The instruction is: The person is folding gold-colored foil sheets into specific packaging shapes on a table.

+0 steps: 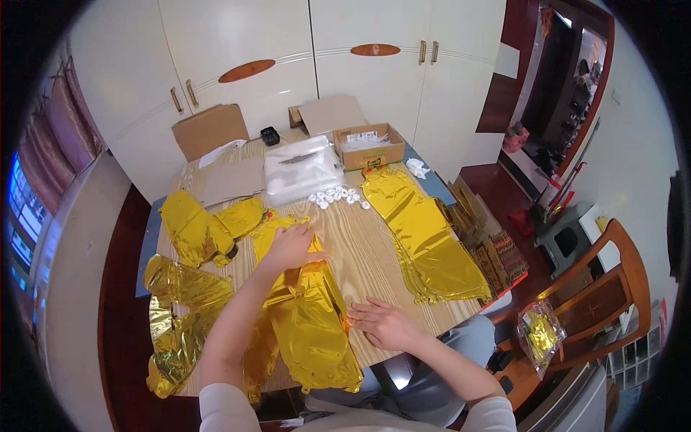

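Observation:
A flat, uninflated gold foil balloon point(309, 338) lies lengthwise before me, its near end hanging over the table's front edge. My left hand point(289, 247) lies on the foil toward its far end, fingers stretched out and thumb pointing right. Lower down, my right hand point(385, 324) rests palm down with spread fingers, its fingertips at the foil's right edge. On the left are a folded gold foil piece point(193, 229) and a crumpled, shiny one point(183, 324). A neat stack of flat gold foil balloons point(428, 241) covers the right side of the table.
Clear plastic bags point(302, 173) are piled at the back, with small white round pieces point(335, 196) in front. An open cardboard box point(368, 147) stands behind the stack. A wooden chair point(601, 309) at the right holds a bag of gold foil point(541, 333). White cabinets point(245, 36) close off the back.

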Available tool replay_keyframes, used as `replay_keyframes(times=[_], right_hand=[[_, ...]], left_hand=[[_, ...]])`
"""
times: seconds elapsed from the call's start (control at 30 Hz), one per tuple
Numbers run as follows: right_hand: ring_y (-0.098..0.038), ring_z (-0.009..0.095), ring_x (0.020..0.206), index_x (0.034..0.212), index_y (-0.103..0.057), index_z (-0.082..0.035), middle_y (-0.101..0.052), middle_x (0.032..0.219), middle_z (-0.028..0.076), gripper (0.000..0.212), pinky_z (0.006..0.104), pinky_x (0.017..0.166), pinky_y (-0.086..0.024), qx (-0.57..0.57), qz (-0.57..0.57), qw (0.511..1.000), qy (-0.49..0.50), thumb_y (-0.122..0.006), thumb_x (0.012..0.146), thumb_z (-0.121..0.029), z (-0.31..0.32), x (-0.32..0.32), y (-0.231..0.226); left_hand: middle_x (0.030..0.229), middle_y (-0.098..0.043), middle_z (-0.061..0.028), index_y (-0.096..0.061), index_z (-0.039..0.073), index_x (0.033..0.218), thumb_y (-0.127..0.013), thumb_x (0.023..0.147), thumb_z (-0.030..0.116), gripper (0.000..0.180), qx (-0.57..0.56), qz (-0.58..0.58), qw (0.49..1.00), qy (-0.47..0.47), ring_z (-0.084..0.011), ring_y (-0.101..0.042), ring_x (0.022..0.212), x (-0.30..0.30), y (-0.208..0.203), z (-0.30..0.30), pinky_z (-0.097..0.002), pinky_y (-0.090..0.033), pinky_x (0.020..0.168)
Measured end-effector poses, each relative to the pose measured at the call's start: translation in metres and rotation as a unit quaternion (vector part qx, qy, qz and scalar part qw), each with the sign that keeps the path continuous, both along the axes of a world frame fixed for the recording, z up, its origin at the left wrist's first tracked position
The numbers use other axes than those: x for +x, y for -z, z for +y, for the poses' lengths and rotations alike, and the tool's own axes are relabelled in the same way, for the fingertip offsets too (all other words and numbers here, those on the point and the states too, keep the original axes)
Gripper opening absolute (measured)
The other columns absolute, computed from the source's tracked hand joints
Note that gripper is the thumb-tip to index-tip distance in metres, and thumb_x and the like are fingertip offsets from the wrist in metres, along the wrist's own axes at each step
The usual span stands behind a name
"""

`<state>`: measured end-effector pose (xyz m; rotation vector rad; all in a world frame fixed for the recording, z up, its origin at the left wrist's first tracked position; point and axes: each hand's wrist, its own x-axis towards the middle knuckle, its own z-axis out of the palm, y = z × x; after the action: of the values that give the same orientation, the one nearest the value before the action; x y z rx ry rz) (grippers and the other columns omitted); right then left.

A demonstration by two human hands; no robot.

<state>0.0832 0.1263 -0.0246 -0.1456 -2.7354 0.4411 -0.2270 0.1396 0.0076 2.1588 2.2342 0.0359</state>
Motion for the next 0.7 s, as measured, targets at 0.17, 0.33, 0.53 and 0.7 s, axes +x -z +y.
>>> replay_keyframes(times=[0.17,0.33,0.53,0.7], right_hand=[[-0.054,0.021,0.126,0.109,-0.069,-0.005,-0.066,0.124,0.007,0.031,0.0435,0.109,-0.038,0.006,0.001,1.000,0.001,-0.060,0.080,-0.009,0.000,0.000,0.001],[-0.055,0.022,0.125,0.109,-0.069,-0.004,-0.065,0.123,0.009,0.030,0.0437,0.109,-0.038,0.008,0.006,1.000,0.005,-0.060,0.081,-0.009,-0.001,0.000,0.000],[-0.055,0.023,0.124,0.108,-0.068,-0.003,-0.064,0.124,0.010,0.029,0.0438,0.110,-0.038,0.010,0.006,1.000,0.002,-0.060,0.081,-0.009,-0.001,-0.001,0.002],[-0.055,0.023,0.124,0.108,-0.068,-0.002,-0.064,0.123,0.010,0.029,0.0439,0.109,-0.039,0.007,0.012,1.000,0.000,-0.061,0.080,-0.009,-0.001,0.000,0.001]], left_hand=[[0.141,-0.051,-0.0128,-0.056,0.010,0.131,-0.060,0.091,0.044,0.054,0.022,-0.064,0.996,0.058,-0.0272,-0.046,0.131,-0.001,0.000,-0.031,-0.0458,-0.034,0.104],[0.139,-0.053,-0.0134,-0.058,0.008,0.128,-0.060,0.091,0.039,0.049,0.013,-0.105,0.989,0.105,-0.0273,-0.050,0.128,0.013,-0.001,-0.043,-0.0433,-0.037,0.104],[0.129,-0.060,-0.0163,-0.063,0.002,0.117,-0.061,0.090,0.029,0.038,0.087,-0.186,0.970,0.129,-0.0323,-0.059,0.113,0.004,0.018,-0.033,-0.0400,-0.047,0.095],[0.114,-0.065,-0.0173,-0.064,0.000,0.113,-0.065,0.085,0.016,0.032,0.172,-0.242,0.949,0.103,-0.0335,-0.065,0.096,-0.007,0.027,-0.017,-0.0387,-0.051,0.087]])
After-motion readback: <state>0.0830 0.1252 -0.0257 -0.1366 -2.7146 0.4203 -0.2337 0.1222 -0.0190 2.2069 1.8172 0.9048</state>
